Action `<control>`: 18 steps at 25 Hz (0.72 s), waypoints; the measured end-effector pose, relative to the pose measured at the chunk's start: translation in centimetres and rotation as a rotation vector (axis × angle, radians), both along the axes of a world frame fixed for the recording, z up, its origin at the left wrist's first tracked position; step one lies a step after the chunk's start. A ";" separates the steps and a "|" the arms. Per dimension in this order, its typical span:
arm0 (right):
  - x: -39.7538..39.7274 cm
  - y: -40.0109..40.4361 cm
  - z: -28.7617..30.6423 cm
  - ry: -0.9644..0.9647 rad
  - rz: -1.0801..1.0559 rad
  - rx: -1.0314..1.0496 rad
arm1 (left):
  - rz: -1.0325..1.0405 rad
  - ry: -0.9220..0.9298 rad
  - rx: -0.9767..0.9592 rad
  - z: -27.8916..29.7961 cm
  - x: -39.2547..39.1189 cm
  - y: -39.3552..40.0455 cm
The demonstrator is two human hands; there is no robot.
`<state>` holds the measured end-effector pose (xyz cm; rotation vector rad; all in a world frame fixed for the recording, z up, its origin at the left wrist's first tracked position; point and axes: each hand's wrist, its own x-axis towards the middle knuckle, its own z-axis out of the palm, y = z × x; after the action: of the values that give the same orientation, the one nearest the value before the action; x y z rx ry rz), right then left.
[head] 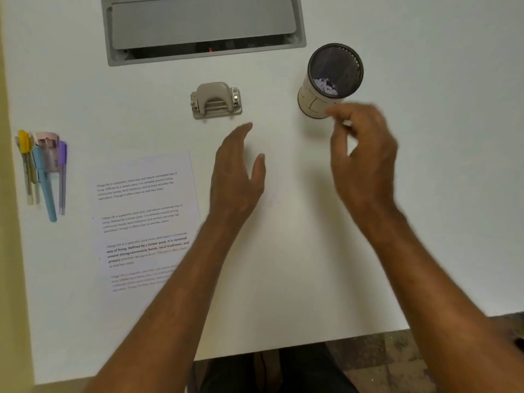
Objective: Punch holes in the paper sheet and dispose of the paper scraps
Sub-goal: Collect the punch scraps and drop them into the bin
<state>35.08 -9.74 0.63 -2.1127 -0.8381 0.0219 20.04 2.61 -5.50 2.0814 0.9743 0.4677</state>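
Note:
A beige hole punch (pixel 216 100) stands on the white table (pixel 283 265), closed, with no paper in it. The printed paper sheet (pixel 144 219) lies flat at the left; my left forearm covers its lower right corner. A black mesh cup (pixel 330 80) at the right holds white paper scraps (pixel 326 87) at its bottom. My left hand (pixel 238 177) hovers just below the punch, fingers apart and empty. My right hand (pixel 364 163) is blurred just below the cup, fingers curled loosely, thumb and fingertips near each other; a small pale bit shows between them, too blurred to identify.
Several pens and a small pink-capped item (pixel 42 168) lie at the left edge. A grey cable hatch (pixel 202 26) is set into the table at the back. The table's front edge runs below my forearms, with dark floor (pixel 397 364) beyond.

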 end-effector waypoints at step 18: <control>-11.0 1.6 -10.7 -0.151 0.323 -0.529 | -0.164 0.443 0.387 -5.5 -8.1 -4.2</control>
<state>24.11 -8.16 -10.09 -2.4587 -1.3770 0.2850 11.97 -1.55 -11.01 2.6648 1.0044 0.1115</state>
